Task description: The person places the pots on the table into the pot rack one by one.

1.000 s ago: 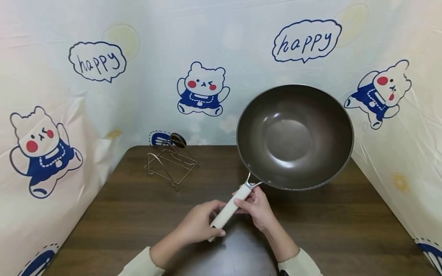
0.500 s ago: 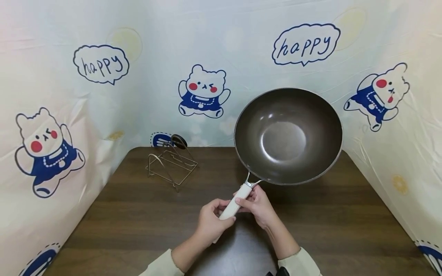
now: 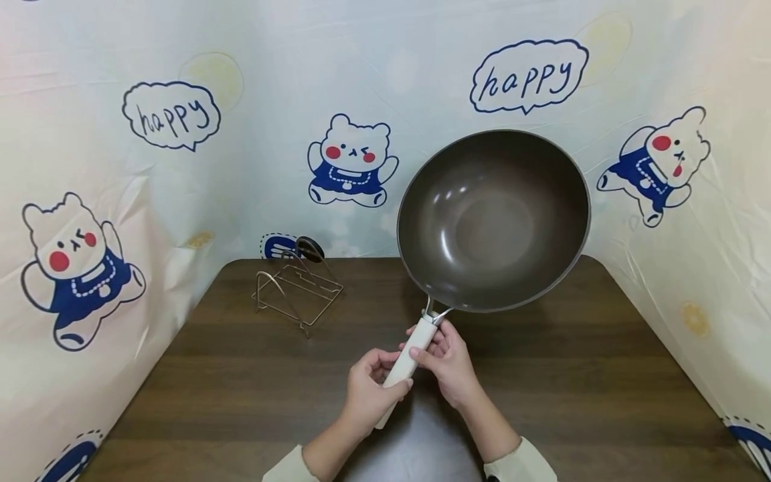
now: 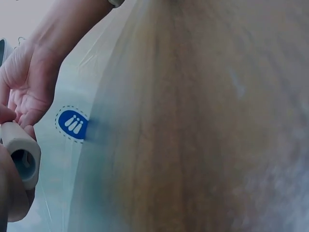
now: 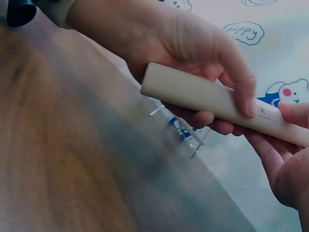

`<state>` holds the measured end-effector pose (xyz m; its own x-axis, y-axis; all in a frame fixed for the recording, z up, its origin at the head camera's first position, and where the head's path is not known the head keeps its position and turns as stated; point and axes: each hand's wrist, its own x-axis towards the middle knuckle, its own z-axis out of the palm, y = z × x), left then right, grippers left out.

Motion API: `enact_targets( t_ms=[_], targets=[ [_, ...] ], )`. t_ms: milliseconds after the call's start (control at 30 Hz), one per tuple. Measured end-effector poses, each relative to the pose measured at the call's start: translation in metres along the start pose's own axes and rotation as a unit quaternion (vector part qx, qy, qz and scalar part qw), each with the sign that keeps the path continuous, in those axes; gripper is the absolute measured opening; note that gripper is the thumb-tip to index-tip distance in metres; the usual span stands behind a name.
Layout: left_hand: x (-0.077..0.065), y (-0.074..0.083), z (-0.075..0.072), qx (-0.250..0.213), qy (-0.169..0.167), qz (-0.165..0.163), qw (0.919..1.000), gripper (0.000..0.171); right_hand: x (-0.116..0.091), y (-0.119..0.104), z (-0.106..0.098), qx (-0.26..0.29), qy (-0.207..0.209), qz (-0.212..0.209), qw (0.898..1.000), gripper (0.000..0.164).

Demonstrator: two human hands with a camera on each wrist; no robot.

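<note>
A dark brown wok (image 3: 494, 221) with a cream handle (image 3: 402, 365) is held up over the table, its inside facing me and tilted. My left hand (image 3: 372, 391) grips the lower part of the handle, thumb across the top. Nearer the pan, my right hand (image 3: 448, 365) holds the handle with its thumb on top and fingers beneath. In the left wrist view the hollow end of the handle (image 4: 30, 164) shows at the left edge. The right wrist view has the handle (image 5: 193, 94) running between both hands.
At the back left of the brown wooden table (image 3: 241, 402) stands a wire rack (image 3: 298, 291) with a dark round part (image 3: 310, 249) at its far end. Printed cloth (image 3: 259, 100) with bears and "happy" bubbles hangs around the table's back and sides.
My left hand has slid up the handle, away from its end and closer to my right hand. The wok has shifted slightly left and up, its tilt changed. The rack has stayed put.
</note>
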<state>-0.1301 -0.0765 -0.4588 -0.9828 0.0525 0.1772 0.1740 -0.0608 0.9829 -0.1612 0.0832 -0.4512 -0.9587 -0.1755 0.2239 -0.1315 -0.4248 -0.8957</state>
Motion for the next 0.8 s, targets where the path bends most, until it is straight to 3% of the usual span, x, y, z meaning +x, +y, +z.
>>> enact_targets(
  t_ms=[67,167,200,300,367,433,600,800],
  targets=[
    [0.001,0.002,-0.002,0.004,-0.016,0.004,0.9999,0.037,0.001,-0.003,0.000,-0.011,0.002,0.000,1.000,0.064],
    [0.000,0.011,-0.011,0.088,-0.066,0.016,0.9939,0.046,0.001,-0.006,-0.001,-0.028,0.008,0.002,1.000,0.059],
    [0.000,0.015,-0.015,0.134,-0.086,0.024,0.9869,0.050,0.001,-0.007,-0.001,-0.032,0.010,0.004,0.999,0.057],
    [0.000,0.027,-0.028,0.264,-0.142,0.044,0.9529,0.057,0.002,-0.008,-0.002,-0.045,0.018,0.012,0.999,0.052],
    [0.000,0.031,-0.034,0.307,-0.168,0.038,0.9361,0.057,0.002,-0.008,-0.004,-0.051,0.024,0.018,0.998,0.051],
    [0.002,0.033,-0.035,0.322,-0.187,0.017,0.9280,0.056,0.002,-0.007,-0.005,-0.056,0.022,0.022,0.998,0.052],
    [0.003,0.030,-0.031,0.283,-0.230,-0.031,0.9305,0.068,0.001,-0.004,-0.009,-0.073,0.000,0.028,0.997,0.053],
    [0.000,0.021,-0.026,0.196,-0.222,-0.075,0.9522,0.074,0.003,-0.005,-0.015,-0.091,-0.046,0.021,0.995,0.054]
  ],
)
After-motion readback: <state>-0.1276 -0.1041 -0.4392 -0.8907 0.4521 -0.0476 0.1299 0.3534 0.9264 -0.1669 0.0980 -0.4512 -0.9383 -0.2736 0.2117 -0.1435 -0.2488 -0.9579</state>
